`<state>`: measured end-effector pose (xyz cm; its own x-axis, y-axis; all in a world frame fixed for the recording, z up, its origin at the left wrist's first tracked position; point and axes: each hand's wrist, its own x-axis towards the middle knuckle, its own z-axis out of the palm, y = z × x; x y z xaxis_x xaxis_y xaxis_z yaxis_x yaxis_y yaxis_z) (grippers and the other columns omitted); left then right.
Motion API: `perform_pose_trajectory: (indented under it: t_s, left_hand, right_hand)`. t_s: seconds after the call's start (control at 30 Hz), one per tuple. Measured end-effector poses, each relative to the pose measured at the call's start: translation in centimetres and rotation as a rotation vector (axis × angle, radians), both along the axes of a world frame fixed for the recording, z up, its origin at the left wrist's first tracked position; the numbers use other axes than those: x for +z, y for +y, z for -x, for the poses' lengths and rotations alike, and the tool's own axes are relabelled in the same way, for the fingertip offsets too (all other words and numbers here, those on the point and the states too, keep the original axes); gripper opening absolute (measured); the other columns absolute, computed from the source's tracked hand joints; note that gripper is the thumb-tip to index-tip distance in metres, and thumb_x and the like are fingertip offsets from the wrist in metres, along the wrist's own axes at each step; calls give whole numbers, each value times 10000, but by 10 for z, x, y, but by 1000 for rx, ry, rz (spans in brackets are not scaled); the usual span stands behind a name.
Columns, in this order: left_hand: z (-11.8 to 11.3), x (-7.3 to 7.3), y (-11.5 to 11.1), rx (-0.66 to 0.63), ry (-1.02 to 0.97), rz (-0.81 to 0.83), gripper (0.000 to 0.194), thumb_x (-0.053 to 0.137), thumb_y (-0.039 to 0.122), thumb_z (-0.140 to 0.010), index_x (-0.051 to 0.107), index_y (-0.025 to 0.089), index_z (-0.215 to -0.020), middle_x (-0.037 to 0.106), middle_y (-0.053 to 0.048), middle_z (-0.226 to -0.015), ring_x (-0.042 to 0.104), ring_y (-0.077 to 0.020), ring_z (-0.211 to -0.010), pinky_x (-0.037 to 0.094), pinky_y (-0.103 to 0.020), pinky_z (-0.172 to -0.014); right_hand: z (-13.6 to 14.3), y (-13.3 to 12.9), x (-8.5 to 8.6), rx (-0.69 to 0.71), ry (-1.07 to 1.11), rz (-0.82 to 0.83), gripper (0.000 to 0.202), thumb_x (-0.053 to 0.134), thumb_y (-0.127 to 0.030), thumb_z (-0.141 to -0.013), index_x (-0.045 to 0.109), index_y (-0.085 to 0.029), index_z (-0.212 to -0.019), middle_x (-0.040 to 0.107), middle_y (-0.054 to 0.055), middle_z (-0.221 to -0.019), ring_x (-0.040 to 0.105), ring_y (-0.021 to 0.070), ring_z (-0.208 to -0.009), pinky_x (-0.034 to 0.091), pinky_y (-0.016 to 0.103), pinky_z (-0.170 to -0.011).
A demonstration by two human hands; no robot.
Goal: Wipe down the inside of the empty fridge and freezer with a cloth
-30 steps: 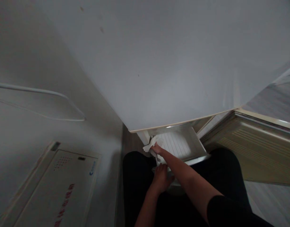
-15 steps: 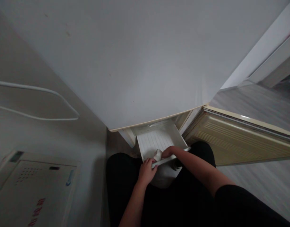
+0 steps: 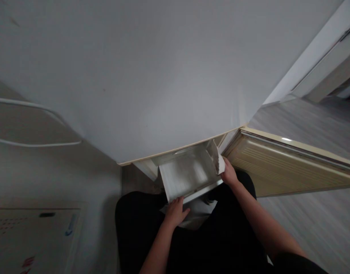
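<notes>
Across the drawer [image 3: 183, 173] to its right side goes the right hand [image 3: 229, 173], gripping paper towel [image 3: 220, 164]; left hand [image 3: 175, 214], thumb spread, stays front-left.

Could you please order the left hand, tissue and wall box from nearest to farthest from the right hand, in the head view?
1. Tissue: in the right hand.
2. Left hand: at the front of the drawer.
3. Wall box: far left, low.
</notes>
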<state>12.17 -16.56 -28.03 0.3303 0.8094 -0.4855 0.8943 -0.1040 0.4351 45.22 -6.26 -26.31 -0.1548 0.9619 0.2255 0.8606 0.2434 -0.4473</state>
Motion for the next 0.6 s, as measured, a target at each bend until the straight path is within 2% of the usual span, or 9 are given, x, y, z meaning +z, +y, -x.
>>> perform_pose_trajectory:
  t_s: [0.07,0.1,0.2,0.27,0.33,0.4,0.47,0.6]
  left_hand:
    - [-2,0,0,-2,18,0,607,544,437,-895,486,151,-1427,602,-152,-1404,548,-331,-1300,399,-431,-1096]
    - [-3,0,0,-2,28,1,614,544,438,-895,485,141,-1428,598,-159,-1406,545,-340,-1302,397,-442,-1099]
    - [-6,0,0,-5,50,3,630,544,433,-894,479,115,-1434,592,-176,-1407,539,-352,-1307,389,-457,-1110]
    - [-8,0,0,-5,59,5,618,537,427,-899,484,114,-1429,591,-176,-1410,535,-348,-1314,386,-453,-1115]
    - [-9,0,1,0,65,7,600,535,422,-903,490,129,-1424,593,-166,-1414,532,-337,-1321,383,-443,-1121]
    - [-10,0,2,10,68,9,579,542,410,-901,500,148,-1416,602,-152,-1410,532,-322,-1325,382,-431,-1126]
    - [-10,0,2,25,74,9,556,553,367,-891,510,162,-1406,611,-143,-1405,534,-311,-1328,385,-425,-1129]
    - [-16,-1,-1,69,110,8,584,594,290,-838,520,171,-1405,605,-146,-1419,530,-319,-1337,392,-444,-1132]
  right_hand:
    - [1,6,3,129,-186,-137,579,444,-196,-920,502,-42,-1475,407,204,-1585,309,310,-1513,253,516,-1246]
    - [2,10,2,204,-290,-117,563,431,-173,-919,526,-47,-1459,407,197,-1588,309,307,-1515,233,515,-1257]
    - [5,25,-15,326,-514,168,480,441,-112,-876,679,-32,-1285,500,203,-1520,397,300,-1471,267,469,-1250]
    - [8,38,-32,338,-568,297,378,511,-115,-808,776,-72,-1075,605,194,-1416,423,302,-1457,283,458,-1243]
    - [13,55,-50,334,-567,319,316,556,-129,-757,803,-143,-954,671,152,-1338,417,292,-1464,249,463,-1256]
    - [23,75,-64,299,-554,315,330,557,-141,-750,805,-157,-967,675,140,-1335,424,288,-1460,208,457,-1269]
    - [35,97,-72,252,-533,306,370,538,-131,-759,798,-115,-1022,661,170,-1347,445,287,-1445,199,436,-1271]
    - [52,128,-72,172,-513,282,399,476,-104,-828,767,-33,-1091,578,236,-1429,434,291,-1450,174,451,-1269]
